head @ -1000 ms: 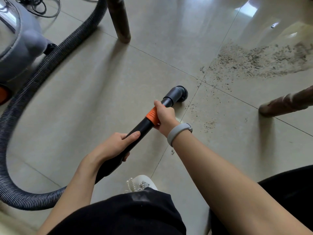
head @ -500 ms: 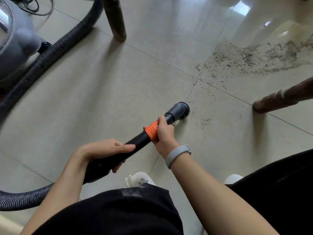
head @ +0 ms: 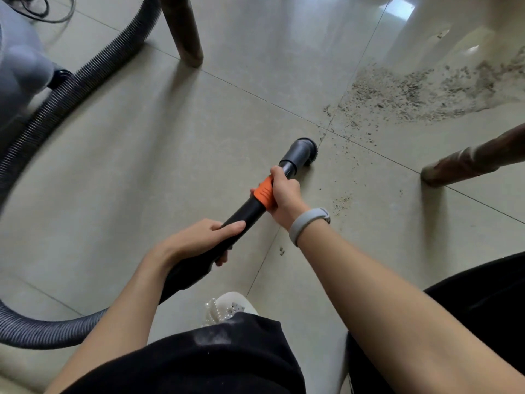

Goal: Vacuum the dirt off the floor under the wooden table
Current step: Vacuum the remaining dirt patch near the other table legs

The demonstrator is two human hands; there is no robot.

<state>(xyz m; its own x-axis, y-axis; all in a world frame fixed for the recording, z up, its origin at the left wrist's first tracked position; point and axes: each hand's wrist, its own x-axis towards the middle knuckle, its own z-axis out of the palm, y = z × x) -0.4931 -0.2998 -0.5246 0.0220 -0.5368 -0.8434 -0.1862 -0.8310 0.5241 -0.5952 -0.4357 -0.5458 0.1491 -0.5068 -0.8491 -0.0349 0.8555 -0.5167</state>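
A black vacuum wand [head: 244, 213] with an orange collar [head: 264, 193] slants across the beige tiled floor, and its round brush nozzle [head: 302, 152] touches the floor near a tile joint. My right hand [head: 284, 191] grips the wand at the orange collar. Lower down the wand, my left hand [head: 204, 237] grips the black handle. A wide patch of grey-brown dirt [head: 420, 95] lies at the upper right, with scattered crumbs [head: 342, 203] trailing down toward the nozzle.
The grey vacuum body [head: 20, 72] sits at the upper left, and its ribbed hose [head: 71, 89] curves round the left side. Two brown wooden table legs stand on the floor, one at the top middle [head: 184, 38] and one at the right [head: 466, 163]. A white shoe [head: 227, 308] shows between my knees.
The wand slid back toward me half a second ago, then forward and up again; the nozzle now sits closer to the tile joint and the dirt. Both hands kept their grip.
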